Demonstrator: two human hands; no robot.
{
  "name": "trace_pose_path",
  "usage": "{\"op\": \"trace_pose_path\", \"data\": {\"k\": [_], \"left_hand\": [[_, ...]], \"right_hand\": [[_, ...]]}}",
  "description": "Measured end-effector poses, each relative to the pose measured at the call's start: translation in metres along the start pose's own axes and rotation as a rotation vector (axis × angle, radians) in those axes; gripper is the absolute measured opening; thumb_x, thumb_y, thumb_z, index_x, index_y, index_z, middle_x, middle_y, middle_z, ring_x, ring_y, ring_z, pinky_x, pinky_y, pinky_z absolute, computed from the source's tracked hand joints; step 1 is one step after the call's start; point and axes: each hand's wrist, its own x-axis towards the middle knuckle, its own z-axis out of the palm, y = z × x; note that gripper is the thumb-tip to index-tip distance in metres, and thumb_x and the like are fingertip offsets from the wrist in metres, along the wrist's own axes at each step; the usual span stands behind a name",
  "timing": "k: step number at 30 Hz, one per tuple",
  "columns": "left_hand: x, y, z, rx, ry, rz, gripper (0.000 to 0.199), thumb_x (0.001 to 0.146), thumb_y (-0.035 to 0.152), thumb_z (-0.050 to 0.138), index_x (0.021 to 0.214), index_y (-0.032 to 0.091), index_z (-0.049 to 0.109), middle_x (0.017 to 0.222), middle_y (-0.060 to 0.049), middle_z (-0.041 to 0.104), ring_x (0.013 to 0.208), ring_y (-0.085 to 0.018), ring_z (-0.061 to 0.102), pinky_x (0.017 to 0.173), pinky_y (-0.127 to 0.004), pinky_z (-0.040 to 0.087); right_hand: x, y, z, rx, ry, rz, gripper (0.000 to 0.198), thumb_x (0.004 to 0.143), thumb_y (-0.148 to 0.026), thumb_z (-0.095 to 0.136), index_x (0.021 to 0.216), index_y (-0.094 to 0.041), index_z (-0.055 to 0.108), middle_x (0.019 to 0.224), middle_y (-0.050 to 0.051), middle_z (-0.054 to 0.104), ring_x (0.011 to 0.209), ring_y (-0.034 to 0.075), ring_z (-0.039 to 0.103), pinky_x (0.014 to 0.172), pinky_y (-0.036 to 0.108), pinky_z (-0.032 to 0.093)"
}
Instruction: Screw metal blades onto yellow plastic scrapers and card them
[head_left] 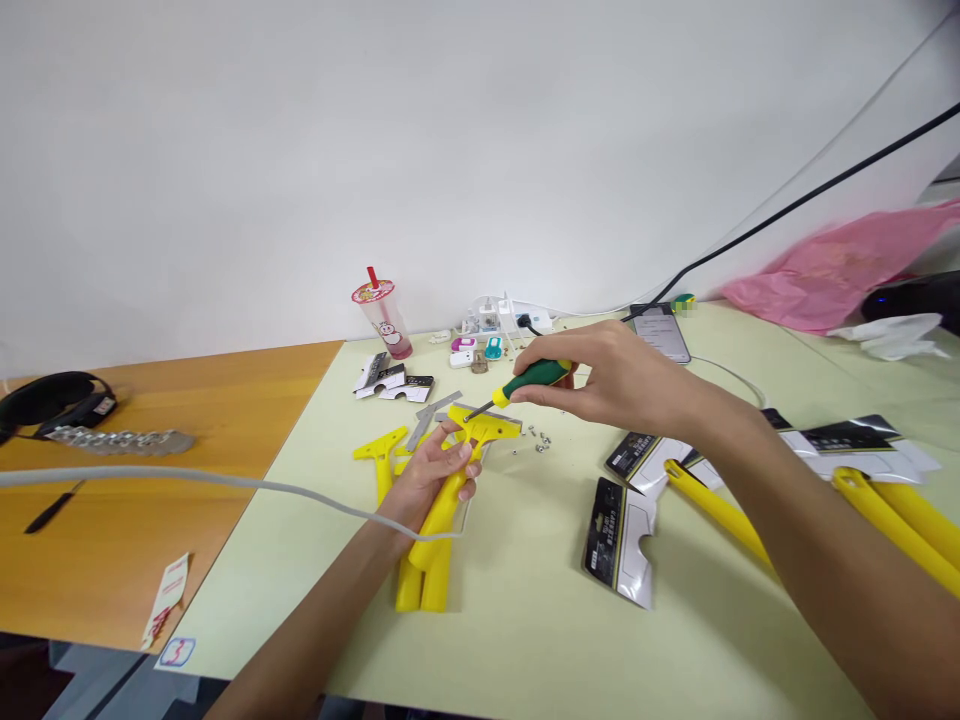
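My left hand (pixel 439 468) is wrapped round a yellow scraper (pixel 486 428), its wide head tilted up. In my right hand (pixel 600 372) is a screwdriver (pixel 536 378) with a green and yellow handle, its tip at a screw on the scraper's head. Under and beside my left hand lie more yellow scrapers (pixel 381 452), partly covered by it. Metal blades (pixel 422 425) lie just behind the scraper's head. Several small screws (pixel 540 440) are scattered on the table to the right of it.
Black-and-white card packages (pixel 619 540) and yellow handles (pixel 720 510) lie at the right. A cup with a red straw (pixel 386 320) stands at the back. Near the wall are a power strip (pixel 532 320) and a phone (pixel 660 332). A grey cable (pixel 225 480) crosses the view at left.
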Motion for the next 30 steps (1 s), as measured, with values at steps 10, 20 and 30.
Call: {"op": "trace_pose_path", "data": {"k": [10,20,30], "left_hand": [[0.003,-0.006,-0.004,0.078,-0.023,0.007,0.065,0.080,0.030,0.101,0.116,0.025,0.048,0.093,0.002,0.064,0.067,-0.010,0.064,0.051,-0.018,0.047],[0.002,-0.006,-0.003,0.096,-0.019,0.013,0.062,0.081,0.030,0.101,0.116,0.025,0.049,0.092,0.002,0.063,0.072,-0.012,0.066,0.053,-0.020,0.049],[-0.002,-0.004,0.003,0.102,-0.011,0.001,0.060,0.081,0.030,0.101,0.114,0.025,0.051,0.097,0.000,0.067,0.070,-0.011,0.066,0.055,-0.020,0.048]], "right_hand": [[0.001,-0.009,-0.002,-0.067,-0.037,-0.011,0.024,0.107,-0.044,0.070,0.107,-0.023,0.080,0.086,0.004,0.081,0.067,0.018,0.068,0.068,0.030,0.045],[0.001,-0.017,-0.004,-0.103,-0.077,0.000,0.027,0.108,-0.047,0.069,0.101,-0.023,0.078,0.082,0.003,0.079,0.065,0.017,0.064,0.064,0.030,0.040],[0.000,-0.022,-0.005,-0.115,-0.111,0.010,0.022,0.107,-0.042,0.068,0.099,-0.024,0.077,0.084,0.003,0.078,0.068,0.019,0.066,0.064,0.031,0.040]]}}
